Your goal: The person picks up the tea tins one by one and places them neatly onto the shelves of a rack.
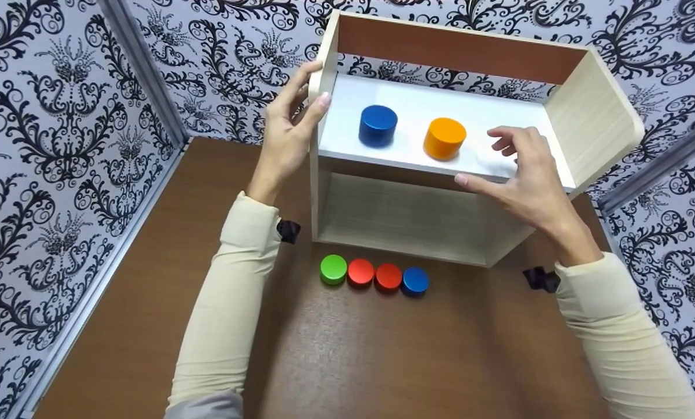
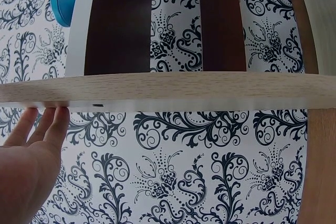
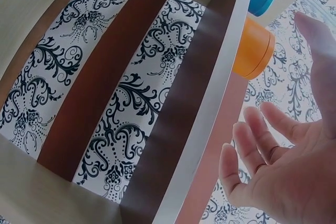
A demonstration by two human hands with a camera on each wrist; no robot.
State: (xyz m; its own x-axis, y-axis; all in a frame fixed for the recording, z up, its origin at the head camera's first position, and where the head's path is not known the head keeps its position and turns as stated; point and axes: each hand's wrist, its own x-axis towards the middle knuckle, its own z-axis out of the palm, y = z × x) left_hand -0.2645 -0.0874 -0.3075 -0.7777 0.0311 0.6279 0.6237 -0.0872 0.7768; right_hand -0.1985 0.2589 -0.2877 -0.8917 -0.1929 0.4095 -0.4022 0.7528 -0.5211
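Pale cream sleeves [image 1: 219,326] come closest in the head view, reaching over a brown table [image 1: 370,361] toward a light wooden shelf unit [image 1: 594,110]. At its left side panel [image 1: 314,198], the left hand [image 1: 286,131] grips the upper part, thumb over the front edge and fingers on the outer side. On the white shelf [image 1: 411,96] stand a blue cylinder [image 1: 377,125] and, to its right, an orange cylinder [image 1: 445,138]. Beside the orange one hovers the right hand [image 1: 527,174], thumb spread from loosely bent fingers, holding nothing. Before the unit sit four caps in a row: green [image 1: 333,269], red [image 1: 361,272], another red [image 1: 388,277] and blue [image 1: 415,281]. From the left wrist, fingertips meet the panel's outer face (the thumb is out of sight), while the blue cylinder shows at the top, partly cut off. From the right wrist, the parted fingers hold nothing, near the orange cylinder but apart from it.
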